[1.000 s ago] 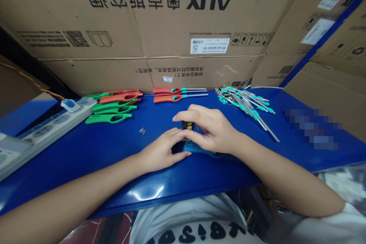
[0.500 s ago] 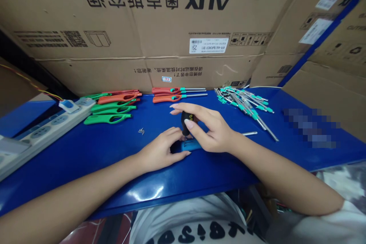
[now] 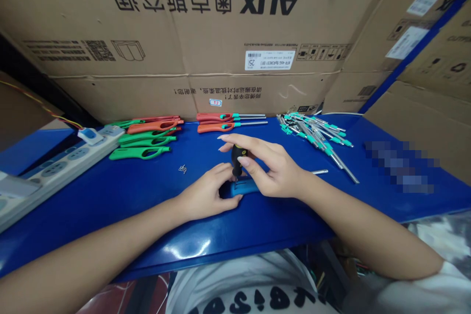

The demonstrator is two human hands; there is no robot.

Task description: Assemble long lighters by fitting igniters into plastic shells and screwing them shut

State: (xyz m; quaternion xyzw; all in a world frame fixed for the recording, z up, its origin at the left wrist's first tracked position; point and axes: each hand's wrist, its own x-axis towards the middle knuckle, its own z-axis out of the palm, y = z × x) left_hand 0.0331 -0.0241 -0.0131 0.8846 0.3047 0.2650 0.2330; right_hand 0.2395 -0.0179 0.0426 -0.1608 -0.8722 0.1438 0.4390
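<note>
My right hand (image 3: 270, 164) is closed around a short black screwdriver (image 3: 238, 159), which stands nearly upright. Its shaft points down at the handle end of a blue gas lighter (image 3: 245, 187) lying flat on the table. My left hand (image 3: 211, 191) grips that end of the lighter between thumb and fingers. The lighter's metal tube extends to the right from behind my right hand, which hides its middle part. Left of my hands lies a small pile of screws (image 3: 182, 169).
Green and orange lighter shells (image 3: 147, 140) lie at the back left, beside a white power strip (image 3: 66, 164). Red and orange lighters with tubes (image 3: 217, 125) lie at the back middle. Metal tubes with teal parts (image 3: 316, 132) are heaped at the right. A cardboard wall (image 3: 217, 61) stands behind the blue table (image 3: 147, 250).
The screwdriver and the blue lighter's end have shifted very slightly left. Both hands keep nearly the same grip, and the whole view has drifted a little.
</note>
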